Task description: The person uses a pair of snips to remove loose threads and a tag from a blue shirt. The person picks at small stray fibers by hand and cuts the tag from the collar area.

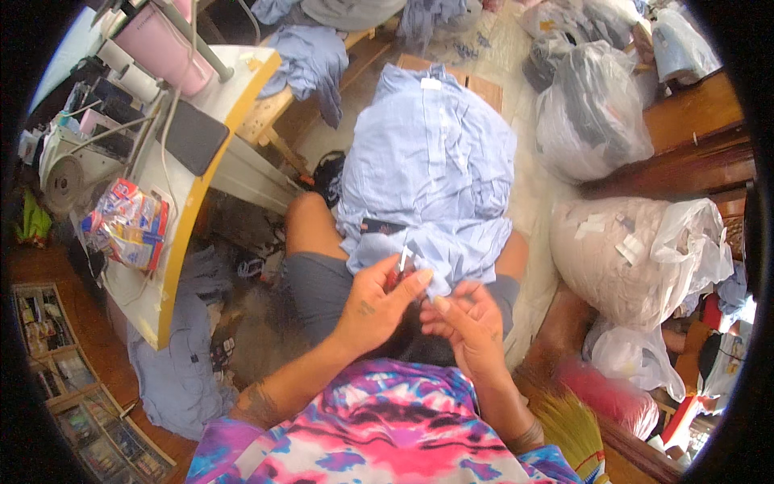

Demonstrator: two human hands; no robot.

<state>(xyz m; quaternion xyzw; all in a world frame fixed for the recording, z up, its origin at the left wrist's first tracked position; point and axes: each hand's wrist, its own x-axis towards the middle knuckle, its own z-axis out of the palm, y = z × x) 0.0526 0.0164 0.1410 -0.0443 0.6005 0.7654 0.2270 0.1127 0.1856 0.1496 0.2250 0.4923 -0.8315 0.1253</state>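
Note:
A light blue shirt point(427, 153) lies spread over my lap and beyond my knees, its collar with a white label at the far end. My left hand point(375, 306) is closed round small red-handled snips point(393, 281), mostly hidden by the fingers, with the pale metal tip showing above them. Its thumb reaches to a bunched edge of the cloth. Close beside it, my right hand point(468, 319) pinches that same bunched edge between thumb and fingers. A small dark rectangle point(380, 227) lies on the cloth just beyond my left hand.
At the left stands a sewing table point(242, 81) with a yellow edge, bearing a dark phone point(193, 135), a pink tumbler point(165, 48) and a colourful packet point(129, 224). Stuffed plastic bags point(592, 113) line the right side. A straw broom point(568, 423) is near my right elbow.

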